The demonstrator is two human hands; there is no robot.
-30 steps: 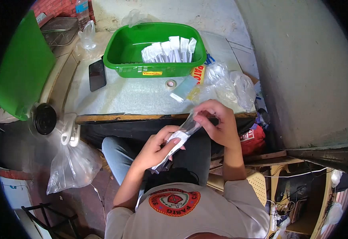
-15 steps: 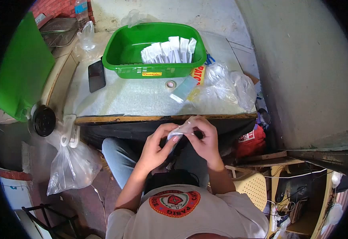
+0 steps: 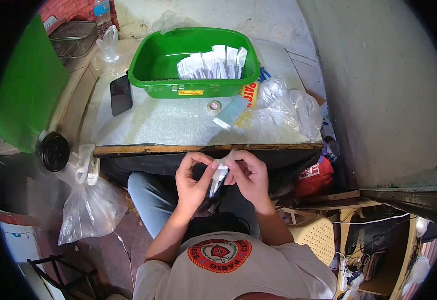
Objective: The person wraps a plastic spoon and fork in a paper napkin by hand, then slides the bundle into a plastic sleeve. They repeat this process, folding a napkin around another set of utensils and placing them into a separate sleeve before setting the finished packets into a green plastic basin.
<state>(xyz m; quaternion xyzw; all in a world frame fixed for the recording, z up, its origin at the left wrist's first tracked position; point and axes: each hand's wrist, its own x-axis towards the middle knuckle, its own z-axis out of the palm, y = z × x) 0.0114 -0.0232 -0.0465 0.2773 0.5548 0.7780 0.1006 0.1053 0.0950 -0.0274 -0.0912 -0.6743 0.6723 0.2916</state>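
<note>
Between my hands, in front of the table edge and over my lap, is a small clear plastic packet (image 3: 219,176) with slender white pieces in it that look like plastic cutlery. My left hand (image 3: 194,176) pinches its upper left side with thumb and forefinger. The fingers of my right hand (image 3: 250,175) are closed on its upper right corner. The packet hangs down, its white pieces pointing toward my lap. Beyond them on the table, a green basin (image 3: 153,88) holds a row of similar white packets (image 3: 213,62).
A roll of tape (image 3: 214,106), a clear box (image 3: 231,113) and crumpled plastic bags (image 3: 283,107) lie in front of the basin and to its right. A phone (image 3: 121,96) lies to the left. A filled plastic bag (image 3: 91,210) hangs off the table's left corner.
Both hands have shifted slightly, and the packet now hangs more upright, with more of its white contents showing. Things on the table have stayed put.
</note>
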